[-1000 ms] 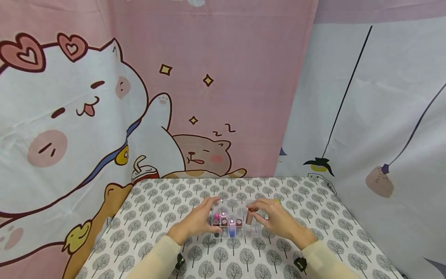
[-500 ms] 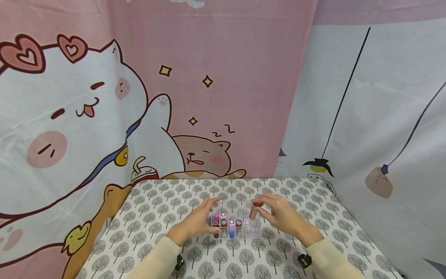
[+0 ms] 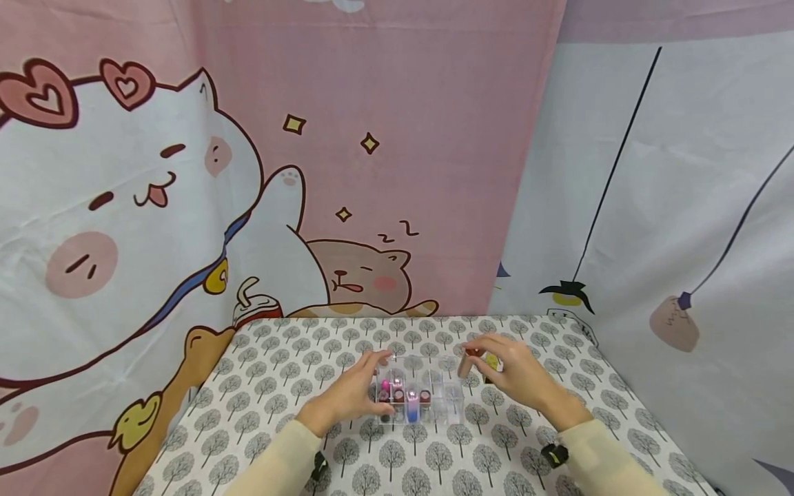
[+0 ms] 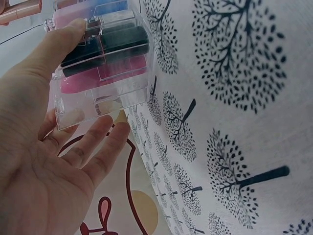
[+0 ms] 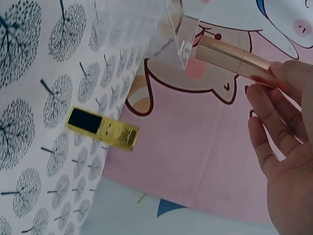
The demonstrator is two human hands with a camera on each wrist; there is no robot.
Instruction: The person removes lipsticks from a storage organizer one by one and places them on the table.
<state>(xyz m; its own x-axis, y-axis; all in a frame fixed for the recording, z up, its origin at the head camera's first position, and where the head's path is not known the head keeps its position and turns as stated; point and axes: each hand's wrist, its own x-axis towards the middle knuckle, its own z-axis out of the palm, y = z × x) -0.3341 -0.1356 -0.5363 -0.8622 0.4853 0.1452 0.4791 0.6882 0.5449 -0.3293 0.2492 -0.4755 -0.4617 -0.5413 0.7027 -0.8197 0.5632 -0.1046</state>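
Note:
A clear compartmented organizer (image 3: 439, 416) stands on the tablecloth in the head view, several lipsticks upright in its left and middle compartments. Among them are a blue-and-pink tube (image 3: 413, 406), a black tube (image 4: 122, 41) and a magenta tube (image 4: 80, 81). My left hand (image 3: 347, 391) holds the organizer by its left end, thumb at the front and fingers behind. Just beyond the organizer's right end, my right hand (image 3: 521, 375) pinches a rose-gold lipstick (image 5: 230, 58) by one end, tilted and raised off the cloth.
A gold lipstick with a black section (image 5: 102, 128) stands on the cloth at the right, partly hidden by my right hand in the head view. The tree-print tablecloth (image 3: 409, 475) reaches back to a cartoon curtain (image 3: 434, 172).
My right hand has lifted the rose-gold lipstick from over the organizer's right compartments and carried it right, beyond the organizer's end. The left hand and organizer have stayed put.

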